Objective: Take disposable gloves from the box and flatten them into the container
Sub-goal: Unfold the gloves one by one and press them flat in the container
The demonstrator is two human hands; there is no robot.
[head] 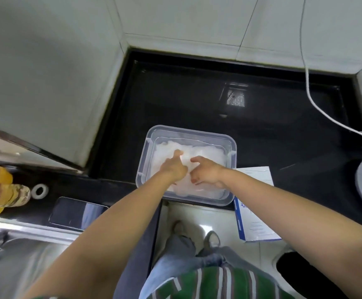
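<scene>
Gloves (208, 151) lie flat in container (143, 162) (long side left-right), left hand (174, 169) pressing straight-fingered, right hand (207, 173) touching, grip unclear.

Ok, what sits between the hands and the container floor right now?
A white pile of gloves; the head view shows the left hand and right hand pressing on it inside the container.

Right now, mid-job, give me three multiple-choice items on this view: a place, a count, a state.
1. The glove box lies: A) left of the container; B) right of it; C) inside it.
2. Hands inside the container: A) none; B) one; C) two.
3. The container is: A) lidded; B) open, holding gloves; C) open, empty.
Answers: 1 B, the box sits at its right side; 2 C, left hand and right hand both reach in; 3 B, no lid, gloves show inside.
</scene>
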